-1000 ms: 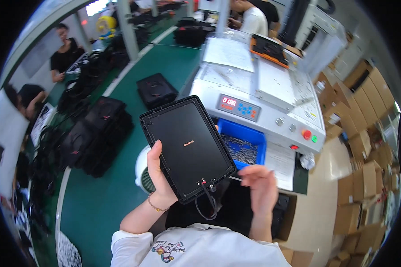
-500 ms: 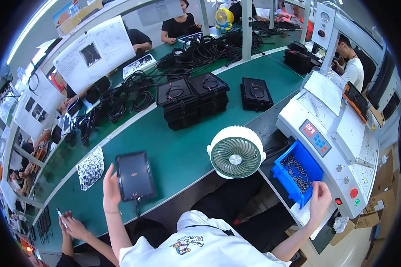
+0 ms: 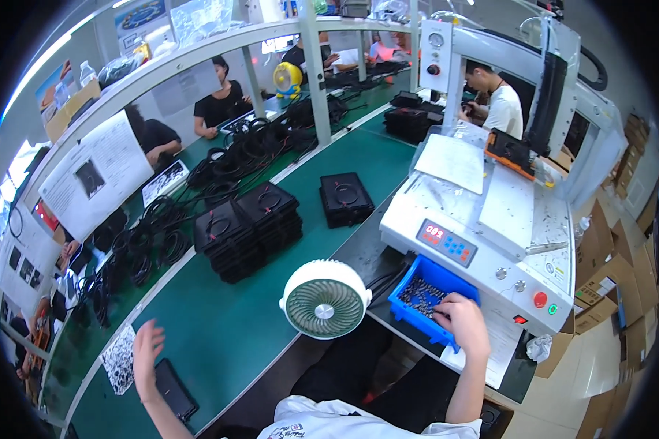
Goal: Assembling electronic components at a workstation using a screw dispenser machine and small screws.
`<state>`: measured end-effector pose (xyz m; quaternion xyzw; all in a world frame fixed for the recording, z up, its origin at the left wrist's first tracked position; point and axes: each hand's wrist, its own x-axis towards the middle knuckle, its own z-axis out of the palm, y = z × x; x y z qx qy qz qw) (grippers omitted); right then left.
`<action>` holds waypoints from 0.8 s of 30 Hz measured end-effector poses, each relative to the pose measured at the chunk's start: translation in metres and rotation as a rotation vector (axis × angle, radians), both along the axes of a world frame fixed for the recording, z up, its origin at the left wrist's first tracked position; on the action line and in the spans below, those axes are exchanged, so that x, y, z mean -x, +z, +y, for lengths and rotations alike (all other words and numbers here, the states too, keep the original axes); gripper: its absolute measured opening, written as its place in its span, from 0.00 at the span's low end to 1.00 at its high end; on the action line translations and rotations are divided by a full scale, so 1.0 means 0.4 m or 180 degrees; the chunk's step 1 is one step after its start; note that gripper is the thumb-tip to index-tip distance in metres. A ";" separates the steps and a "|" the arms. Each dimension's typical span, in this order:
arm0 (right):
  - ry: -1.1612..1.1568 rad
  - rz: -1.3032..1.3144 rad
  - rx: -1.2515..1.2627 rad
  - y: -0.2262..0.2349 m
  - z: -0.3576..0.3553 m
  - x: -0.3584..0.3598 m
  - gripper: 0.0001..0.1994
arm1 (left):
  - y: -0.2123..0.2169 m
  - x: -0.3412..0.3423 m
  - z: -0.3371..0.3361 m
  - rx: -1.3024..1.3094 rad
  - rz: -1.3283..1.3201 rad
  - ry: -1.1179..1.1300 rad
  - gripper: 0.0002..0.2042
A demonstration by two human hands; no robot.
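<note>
My right hand [image 3: 463, 322] reaches into a blue bin [image 3: 467, 283] that holds many small dark metal parts [image 3: 417, 294]. Its fingers are bent together down at the parts; whatever lies between the fingertips is too small to make out. At the left, my left hand [image 3: 147, 360] is raised with its fingers stretched out and nothing in them. Beside it on the green bench lies a flat black rectangular case [image 3: 174, 391], partly hidden behind that hand and wrist. A black-and-white speckled sheet [image 3: 118, 360] is on the hand's other side.
A round white fan [image 3: 325, 300] stands at the bench's near edge. Stacked black cases [image 3: 247, 230] and a smaller pile [image 3: 345, 199] sit beyond. A white machine [image 3: 476, 227] with a control panel rises behind the bin. Cable coils [image 3: 245, 157] and seated people are across the bench.
The view has swung to the right. My right hand has gone from the bin's near rim into the parts. My left hand has come away from the black case's edge. A neighbour's hands have left view.
</note>
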<state>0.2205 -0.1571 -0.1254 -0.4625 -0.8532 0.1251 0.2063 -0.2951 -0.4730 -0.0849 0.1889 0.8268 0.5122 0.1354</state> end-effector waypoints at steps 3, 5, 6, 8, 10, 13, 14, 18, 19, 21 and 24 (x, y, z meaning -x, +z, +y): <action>0.0134 0.0329 0.0023 -0.018 0.020 0.015 0.05 | 0.068 -0.107 0.294 -0.0563 -0.0424 -0.1932 0.20; -0.0121 0.0422 0.0121 -0.036 0.022 0.021 0.05 | 0.051 -0.158 0.498 -0.0456 -0.0639 -0.2860 0.21; -0.0175 0.0468 0.0139 -0.040 0.024 0.015 0.05 | 0.037 -0.194 0.606 -0.0330 -0.0456 -0.3213 0.20; -0.0242 0.0526 0.0056 -0.044 0.024 0.008 0.05 | -0.023 -0.252 0.803 -0.0490 -0.0157 -0.3683 0.20; -0.0091 0.0482 -0.0052 -0.027 0.022 0.023 0.06 | -0.124 -0.240 1.005 -0.0390 0.0853 -0.3600 0.24; -0.0094 0.0670 -0.0025 -0.043 0.019 0.016 0.07 | -0.223 -0.261 1.205 -0.0080 0.1980 -0.2522 0.24; -0.0076 0.0604 0.0040 -0.039 0.020 0.021 0.07 | -0.266 -0.255 1.246 -0.0062 0.1917 -0.2055 0.22; -0.0056 0.0471 0.0181 -0.050 0.023 0.019 0.07 | -0.303 -0.249 1.306 0.0454 0.1249 -0.1511 0.20; -0.0199 0.0403 0.0198 -0.051 0.017 0.013 0.07 | -0.284 -0.275 1.298 0.0431 0.1376 -0.1537 0.19; -0.0322 0.0323 0.0222 -0.042 0.010 0.007 0.07 | -0.253 -0.309 1.280 0.0390 0.1620 -0.1517 0.17; -0.0382 0.0237 0.0211 -0.039 0.013 0.010 0.07 | -0.215 -0.332 1.280 -0.0038 0.1488 -0.1467 0.17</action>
